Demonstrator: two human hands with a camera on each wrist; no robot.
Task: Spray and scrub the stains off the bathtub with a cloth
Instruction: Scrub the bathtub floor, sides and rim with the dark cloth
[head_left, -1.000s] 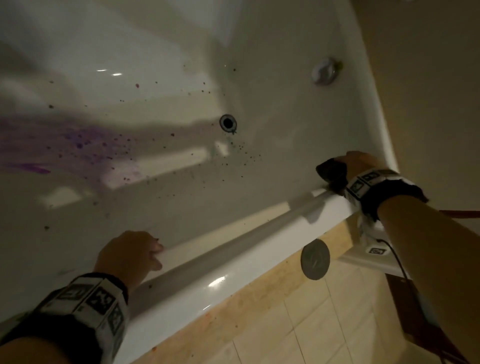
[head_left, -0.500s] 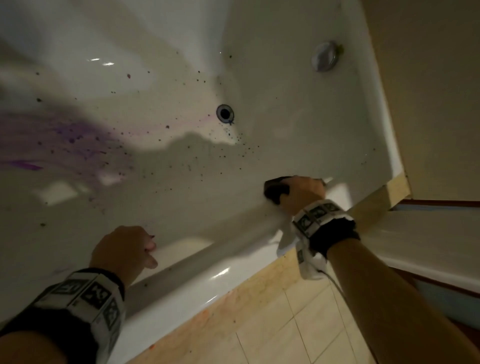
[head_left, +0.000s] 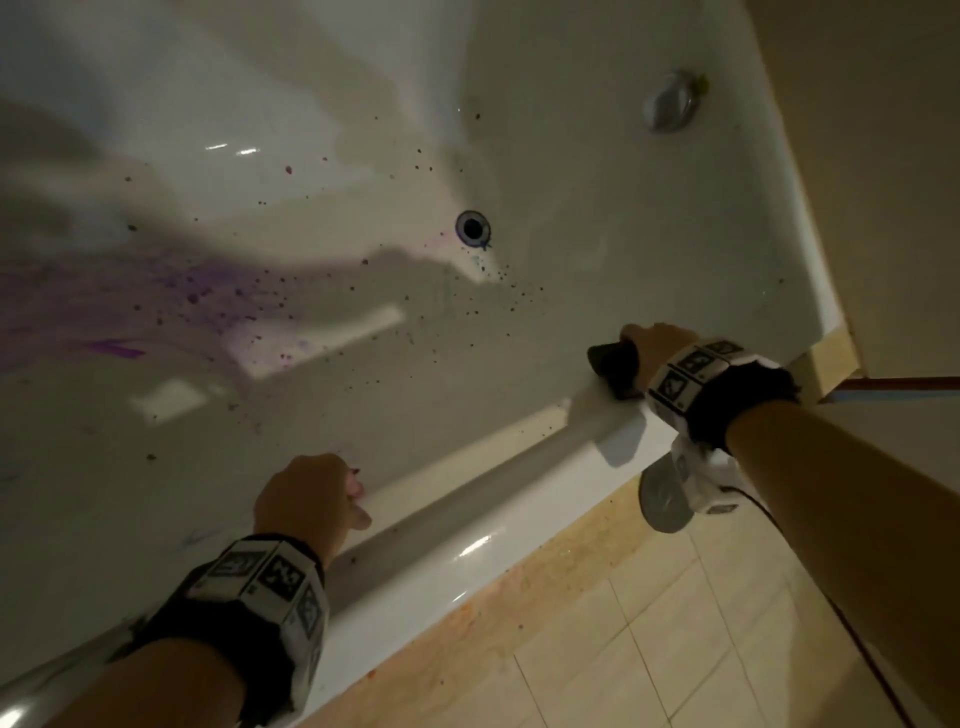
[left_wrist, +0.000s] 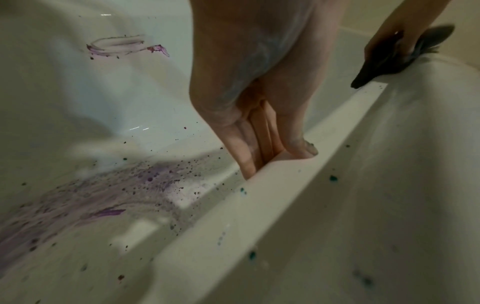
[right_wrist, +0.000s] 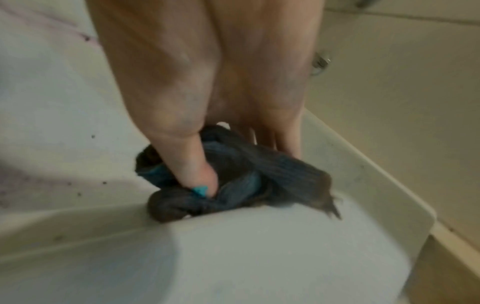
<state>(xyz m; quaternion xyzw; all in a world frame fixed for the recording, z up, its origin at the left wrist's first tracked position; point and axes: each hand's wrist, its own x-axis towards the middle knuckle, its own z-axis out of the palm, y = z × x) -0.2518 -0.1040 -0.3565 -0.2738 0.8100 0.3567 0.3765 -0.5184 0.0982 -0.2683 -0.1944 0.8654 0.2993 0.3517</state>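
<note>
A: Where's the cloth?

B: The dark cloth (right_wrist: 228, 181) is bunched on the near rim of the white bathtub (head_left: 597, 218), toward the right end. The right hand (head_left: 655, 343) grips it, thumb dug into the folds and fingers curled over the far side, pressing it down on the rim's inner edge.

A: And the left hand?

B: The left hand (head_left: 306, 493) is farther left on the same rim. Its fingers (left_wrist: 246, 148) lie straight and pressed together, hooked over the inner edge with the thumb on top of the rim. It holds nothing.

A: What about the stains?

B: A broad purple smear (head_left: 156, 301) covers the tub floor at left, with a second curved purple streak (left_wrist: 124, 46) higher on the far wall. Dark specks (head_left: 498, 291) scatter from the smear toward the round drain (head_left: 472, 227), and a few teal spots (left_wrist: 333, 178) sit on the rim.

A: Any writing or brand to read?

B: None legible. Both wrists wear black bands (head_left: 270, 577) with square black-and-white marker patterns, no words. A chrome overflow cover (head_left: 670, 106) sits on the right end wall, and beige floor tiles (head_left: 675, 639) lie below the tub.
</note>
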